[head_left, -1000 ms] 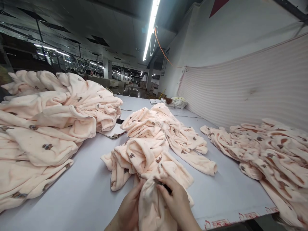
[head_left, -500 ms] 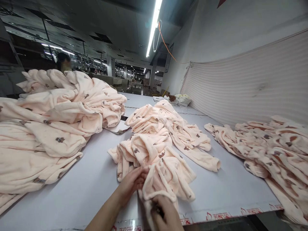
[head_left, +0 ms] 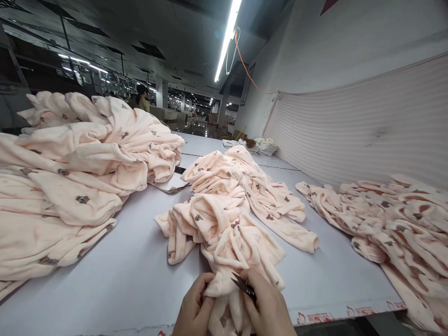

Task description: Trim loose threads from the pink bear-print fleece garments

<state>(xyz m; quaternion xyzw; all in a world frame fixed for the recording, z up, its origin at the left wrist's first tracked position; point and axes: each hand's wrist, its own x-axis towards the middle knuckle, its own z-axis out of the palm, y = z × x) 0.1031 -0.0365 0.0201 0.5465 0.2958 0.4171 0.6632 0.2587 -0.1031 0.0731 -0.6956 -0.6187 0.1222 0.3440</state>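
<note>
A peach fleece garment (head_left: 231, 252) with small brown bear prints lies bunched at the near edge of the white table (head_left: 133, 280). My left hand (head_left: 194, 310) is closed, pinching a fold of that garment at its near end. My right hand (head_left: 268, 310) grips the same fold from the right and holds small dark thread snips (head_left: 244, 285), their blades pointing left over the fabric. Both hands sit close together at the bottom of the head view.
A tall heap of the same garments (head_left: 77, 172) fills the left side, another pile (head_left: 395, 224) the right, and a smaller one (head_left: 238, 182) lies in the middle. A striped cloth (head_left: 367, 126) hangs on the right wall. A person (head_left: 142, 97) stands far behind the left heap.
My left hand pulled back from the garment's middle to its near end beside my right hand. The snips now show above the fabric. The view shifted slightly.
</note>
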